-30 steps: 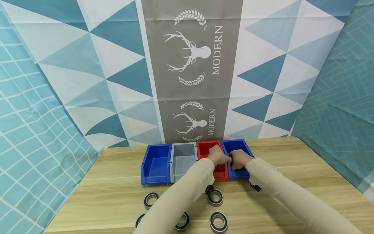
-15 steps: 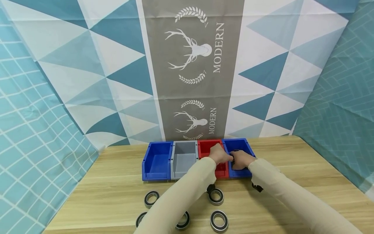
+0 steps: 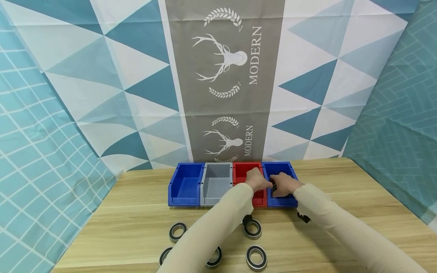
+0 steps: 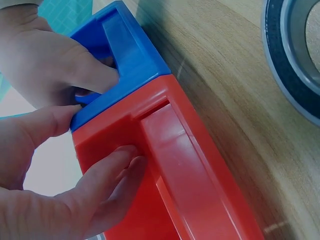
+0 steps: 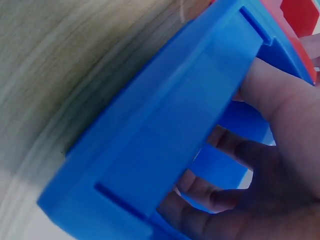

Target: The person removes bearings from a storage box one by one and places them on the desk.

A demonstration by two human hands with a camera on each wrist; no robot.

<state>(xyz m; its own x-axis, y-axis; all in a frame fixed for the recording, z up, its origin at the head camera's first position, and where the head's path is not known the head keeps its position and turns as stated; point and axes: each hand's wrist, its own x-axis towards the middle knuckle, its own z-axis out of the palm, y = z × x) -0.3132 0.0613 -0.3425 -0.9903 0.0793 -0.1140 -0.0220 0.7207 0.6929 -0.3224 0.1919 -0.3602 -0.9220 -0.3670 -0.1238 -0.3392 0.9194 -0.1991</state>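
My left hand (image 3: 257, 179) reaches over the red bin (image 3: 240, 171), its fingers inside. In the left wrist view its thumb meets the rim where the red and blue bins join, so the hand grips about that wall. My right hand (image 3: 287, 185) is inside the right blue bin (image 3: 282, 202). From the right wrist, the thumb and bent fingers (image 5: 220, 200) go behind the bin's front wall; their tips are hidden. Something small and dark shows by the right fingertips, too small to tell. A grey bin (image 3: 217, 186) and another blue bin (image 3: 186, 186) complete the row.
Several ball bearings lie nearer on the wooden table (image 3: 119, 235), among them one bearing (image 3: 249, 258) at the front and one bearing (image 3: 172, 232) farther left. The left sleeve (image 3: 211, 231) partly covers others. A patterned cloth (image 3: 150, 76) hangs behind the bins.
The left end of the bin row has swung back and a little right, so the row stands straighter. Both hands stay at the red and right blue bins.
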